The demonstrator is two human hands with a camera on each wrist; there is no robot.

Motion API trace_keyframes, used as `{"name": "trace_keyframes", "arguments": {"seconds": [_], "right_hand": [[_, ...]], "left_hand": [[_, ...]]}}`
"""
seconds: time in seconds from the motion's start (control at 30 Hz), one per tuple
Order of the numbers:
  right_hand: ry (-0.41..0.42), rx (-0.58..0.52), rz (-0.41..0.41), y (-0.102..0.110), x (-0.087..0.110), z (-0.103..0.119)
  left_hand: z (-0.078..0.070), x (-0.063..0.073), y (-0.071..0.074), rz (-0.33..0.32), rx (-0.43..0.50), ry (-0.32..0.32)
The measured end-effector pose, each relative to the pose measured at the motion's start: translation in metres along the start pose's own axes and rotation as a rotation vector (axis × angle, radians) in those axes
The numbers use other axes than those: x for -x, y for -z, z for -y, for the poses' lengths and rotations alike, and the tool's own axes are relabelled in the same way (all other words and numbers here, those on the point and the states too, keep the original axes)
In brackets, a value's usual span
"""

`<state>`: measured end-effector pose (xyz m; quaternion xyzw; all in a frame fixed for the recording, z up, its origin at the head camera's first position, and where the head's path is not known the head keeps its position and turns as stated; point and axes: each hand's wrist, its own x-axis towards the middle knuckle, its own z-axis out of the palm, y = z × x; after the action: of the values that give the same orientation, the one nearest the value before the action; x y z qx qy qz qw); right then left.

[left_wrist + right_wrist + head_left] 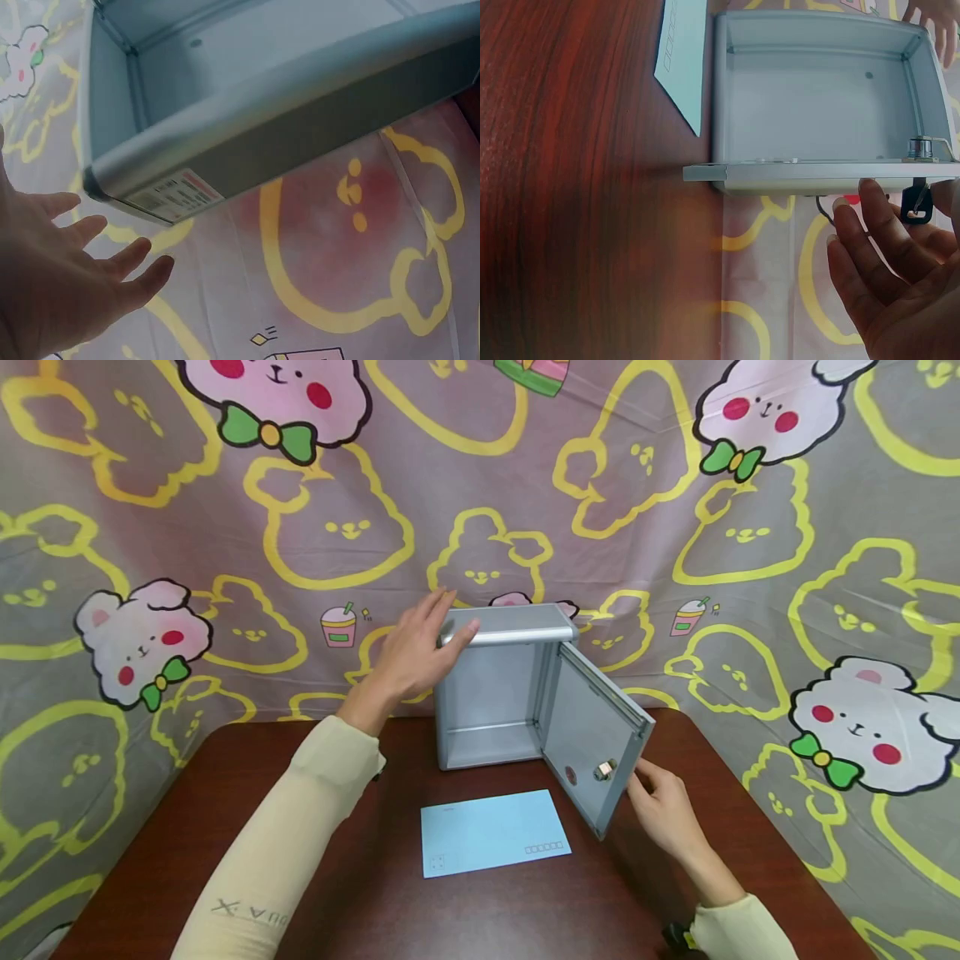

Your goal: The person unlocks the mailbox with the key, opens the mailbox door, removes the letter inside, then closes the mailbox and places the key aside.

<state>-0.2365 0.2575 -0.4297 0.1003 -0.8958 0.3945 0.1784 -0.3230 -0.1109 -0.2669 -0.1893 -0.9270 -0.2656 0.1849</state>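
A silver metal lockbox (517, 625) stands on the table, its hinged door (588, 718) swung out to the right. Its inside looks bare. Fingers spread, my left hand (412, 652) is at the box's top left corner; the left wrist view shows the fingers just off that corner, holding nothing. My right hand (667, 810) is at the outer side of the door near its free edge. There, in the right wrist view, its thumb and index finger pinch a black-headed key (917, 206) in the lock (920, 148), while the other fingers reach toward the door.
A light blue envelope (491, 835) lies flat on the dark wooden table (375, 893) in front of the box. Close behind hangs a patterned cloth (480, 468). A printed label (180, 196) is on the box's outer side.
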Motion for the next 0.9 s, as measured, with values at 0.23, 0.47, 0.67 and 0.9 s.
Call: {"name": "trace_keyframes", "arguments": {"seconds": [0.23, 0.47, 0.67, 0.9], "right_hand": [[-0.011, -0.005, 0.004, 0.0, 0.001, -0.001], [-0.015, -0.04, 0.015, 0.0, 0.001, -0.001], [-0.028, -0.04, 0.015, 0.001, 0.001, 0.0], [-0.041, -0.004, 0.015, 0.001, 0.002, 0.001]], "left_hand": [[0.011, -0.022, 0.002, 0.132, -0.004, 0.064], [0.023, -0.032, 0.001, 0.224, 0.02, 0.056], [0.026, -0.035, 0.002, 0.242, 0.034, 0.026], [0.027, -0.038, 0.004, 0.274, 0.05, 0.007]]}}
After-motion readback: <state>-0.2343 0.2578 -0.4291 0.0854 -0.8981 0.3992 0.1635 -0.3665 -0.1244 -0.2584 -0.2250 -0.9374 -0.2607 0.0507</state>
